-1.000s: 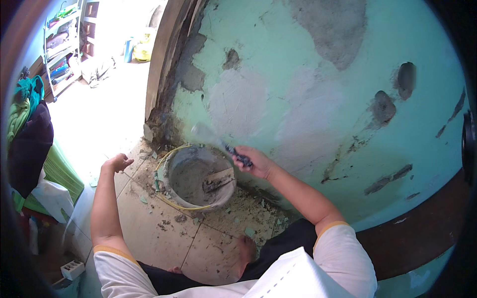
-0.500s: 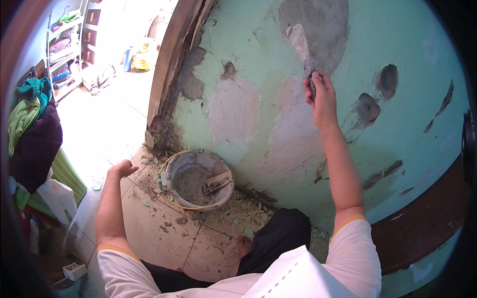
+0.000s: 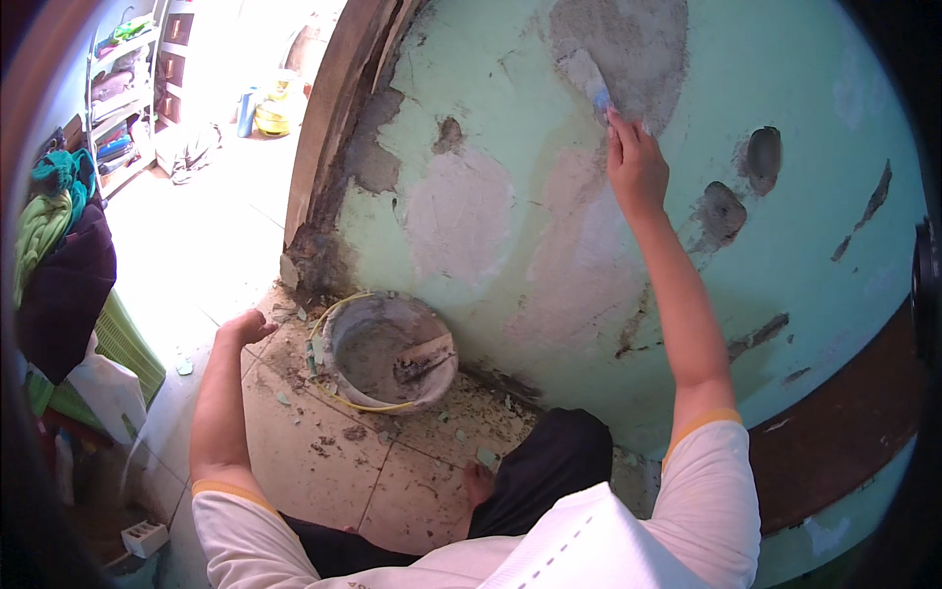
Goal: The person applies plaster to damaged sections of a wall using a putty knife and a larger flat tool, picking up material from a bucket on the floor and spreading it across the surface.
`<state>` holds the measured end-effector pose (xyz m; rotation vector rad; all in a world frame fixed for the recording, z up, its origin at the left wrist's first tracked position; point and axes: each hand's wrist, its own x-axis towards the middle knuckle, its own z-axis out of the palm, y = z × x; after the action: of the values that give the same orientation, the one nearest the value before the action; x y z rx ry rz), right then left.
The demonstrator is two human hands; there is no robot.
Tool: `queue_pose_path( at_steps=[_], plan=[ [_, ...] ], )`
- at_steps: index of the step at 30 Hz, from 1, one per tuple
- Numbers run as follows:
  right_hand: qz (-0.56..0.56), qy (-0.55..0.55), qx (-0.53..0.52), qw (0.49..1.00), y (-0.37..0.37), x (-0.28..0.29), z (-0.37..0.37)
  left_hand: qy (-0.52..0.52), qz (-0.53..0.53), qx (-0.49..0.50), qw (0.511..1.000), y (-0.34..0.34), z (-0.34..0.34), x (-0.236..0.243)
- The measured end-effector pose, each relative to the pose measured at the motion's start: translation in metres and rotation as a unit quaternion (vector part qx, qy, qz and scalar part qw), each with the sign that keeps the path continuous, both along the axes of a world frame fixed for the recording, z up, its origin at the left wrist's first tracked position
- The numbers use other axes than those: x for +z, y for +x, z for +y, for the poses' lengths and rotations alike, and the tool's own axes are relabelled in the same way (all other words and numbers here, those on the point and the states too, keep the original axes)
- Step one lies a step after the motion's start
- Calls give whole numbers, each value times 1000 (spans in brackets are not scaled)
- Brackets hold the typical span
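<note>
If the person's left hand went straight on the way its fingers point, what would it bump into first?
Probably the yellow handle or rim of the bucket; how high the left hand hangs is unclear, so it might pass above them.

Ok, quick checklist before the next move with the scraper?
1. Right hand gripping the scraper: ok, fingers around the handle.
2. Blade touching the grey wall patch: cannot tell; it overlaps the patch in view.
3. Left hand free: ok, nothing visible in it.
4. Bucket upright: ok, on the floor beside the wall, opening up.
5. Floor free of debris: not ok, chips and dirt scattered near the bucket.
</note>
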<state>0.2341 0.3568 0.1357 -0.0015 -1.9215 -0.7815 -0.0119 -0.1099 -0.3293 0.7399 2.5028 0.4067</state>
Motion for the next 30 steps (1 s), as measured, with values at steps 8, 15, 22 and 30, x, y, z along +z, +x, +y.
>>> queue_pose_path(
  at_steps=[8,15,22,30],
  plan=[
    [17,53,27,998,-6,18,-27,-19,-2,-3,1000,-5,1,-14],
    [-16,47,-47,998,21,12,-18,-25,-36,28,999,6,-8,4],
    [5,72,2,997,-1,31,-12,0,-18,3,1000,-5,-8,-33],
    [-26,-79,-14,996,59,-33,-11,74,-77,25,994,-23,-5,-24]
  ],
)
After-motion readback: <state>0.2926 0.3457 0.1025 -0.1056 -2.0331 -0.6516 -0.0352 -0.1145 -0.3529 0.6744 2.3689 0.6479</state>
